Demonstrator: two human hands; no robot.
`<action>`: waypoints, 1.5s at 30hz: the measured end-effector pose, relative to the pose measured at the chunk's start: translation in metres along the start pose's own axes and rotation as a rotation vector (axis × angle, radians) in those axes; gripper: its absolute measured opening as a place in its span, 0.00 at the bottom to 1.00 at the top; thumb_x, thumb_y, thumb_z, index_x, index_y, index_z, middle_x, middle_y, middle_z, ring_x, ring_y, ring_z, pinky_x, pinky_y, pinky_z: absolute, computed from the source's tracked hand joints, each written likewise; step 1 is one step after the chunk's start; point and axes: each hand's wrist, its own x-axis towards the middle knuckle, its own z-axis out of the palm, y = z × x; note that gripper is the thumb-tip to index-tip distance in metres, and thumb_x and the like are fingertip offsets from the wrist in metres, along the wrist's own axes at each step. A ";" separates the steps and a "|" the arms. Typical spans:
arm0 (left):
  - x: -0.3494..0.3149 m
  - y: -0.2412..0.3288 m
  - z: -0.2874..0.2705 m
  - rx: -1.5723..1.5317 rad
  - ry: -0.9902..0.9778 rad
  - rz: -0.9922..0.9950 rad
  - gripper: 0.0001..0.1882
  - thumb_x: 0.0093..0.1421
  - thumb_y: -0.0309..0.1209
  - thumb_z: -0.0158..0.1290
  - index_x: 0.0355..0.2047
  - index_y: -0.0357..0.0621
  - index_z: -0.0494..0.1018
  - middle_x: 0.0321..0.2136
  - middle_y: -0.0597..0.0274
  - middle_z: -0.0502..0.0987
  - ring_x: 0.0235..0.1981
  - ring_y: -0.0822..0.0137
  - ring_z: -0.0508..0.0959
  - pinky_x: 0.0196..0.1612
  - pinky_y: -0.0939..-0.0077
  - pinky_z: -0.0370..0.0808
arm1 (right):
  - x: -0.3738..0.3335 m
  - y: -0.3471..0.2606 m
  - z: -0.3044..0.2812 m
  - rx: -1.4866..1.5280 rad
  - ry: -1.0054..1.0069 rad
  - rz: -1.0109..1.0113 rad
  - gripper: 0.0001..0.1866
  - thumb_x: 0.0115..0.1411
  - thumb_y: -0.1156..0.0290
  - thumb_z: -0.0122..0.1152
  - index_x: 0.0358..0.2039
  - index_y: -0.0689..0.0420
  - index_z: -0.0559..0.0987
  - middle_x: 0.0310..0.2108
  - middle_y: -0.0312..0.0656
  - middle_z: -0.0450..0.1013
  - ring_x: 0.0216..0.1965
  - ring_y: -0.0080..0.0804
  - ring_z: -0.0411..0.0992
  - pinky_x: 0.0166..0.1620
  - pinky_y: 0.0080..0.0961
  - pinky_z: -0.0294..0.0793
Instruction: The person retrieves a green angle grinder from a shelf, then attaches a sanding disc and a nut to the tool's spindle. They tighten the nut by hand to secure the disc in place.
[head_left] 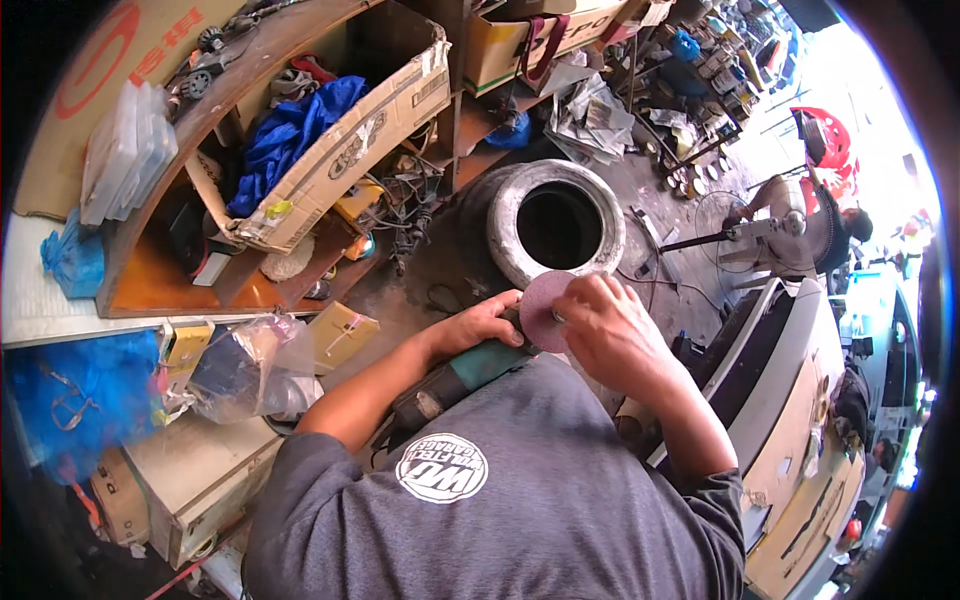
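Held close against my lap is an angle grinder (482, 366) with a dark green body, its rear end pointing down and left. My left hand (482, 324) is closed around the front of the tool, just behind the disc. A round, flat pinkish grinding disc (540, 325) faces up and to the right. The fingers of my right hand (612, 325) are pinched at the middle of the disc and cover part of its right side. A small bit of metal shows by those fingertips; the rest is hidden under them.
Beyond the disc stands a worn tyre (505, 240). On the left, a shelf (150, 275) holds an open cardboard box (350, 170) with blue cloth. Car panels (790, 400) lean at my right, below a pedestal fan (780, 215). A wooden box (205, 470) sits by my left elbow.
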 end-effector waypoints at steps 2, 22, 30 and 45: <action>-0.002 0.003 0.002 -0.017 -0.009 -0.013 0.43 0.56 0.25 0.56 0.74 0.38 0.58 0.59 0.50 0.76 0.56 0.58 0.82 0.64 0.64 0.76 | 0.000 -0.001 -0.003 0.055 0.015 -0.007 0.19 0.61 0.68 0.70 0.52 0.57 0.83 0.51 0.46 0.74 0.54 0.47 0.73 0.59 0.46 0.72; 0.001 -0.003 0.000 -0.062 -0.024 -0.005 0.46 0.55 0.23 0.58 0.75 0.39 0.56 0.61 0.51 0.76 0.59 0.58 0.81 0.66 0.63 0.76 | 0.008 -0.001 0.001 -0.036 0.129 -0.118 0.15 0.58 0.63 0.71 0.44 0.56 0.82 0.45 0.43 0.76 0.51 0.43 0.76 0.55 0.42 0.73; 0.000 0.006 0.003 -0.062 -0.011 -0.020 0.48 0.54 0.23 0.57 0.76 0.39 0.55 0.61 0.51 0.76 0.61 0.60 0.80 0.67 0.65 0.75 | 0.012 -0.001 0.001 -0.128 -0.087 0.077 0.15 0.58 0.70 0.68 0.47 0.55 0.82 0.48 0.42 0.76 0.55 0.43 0.74 0.56 0.44 0.74; 0.002 0.004 -0.002 -0.073 -0.026 -0.013 0.48 0.53 0.24 0.59 0.75 0.39 0.56 0.60 0.52 0.77 0.59 0.59 0.81 0.67 0.65 0.74 | 0.018 -0.001 -0.008 -0.063 0.004 0.009 0.19 0.57 0.66 0.70 0.49 0.55 0.82 0.48 0.43 0.76 0.54 0.45 0.74 0.59 0.45 0.71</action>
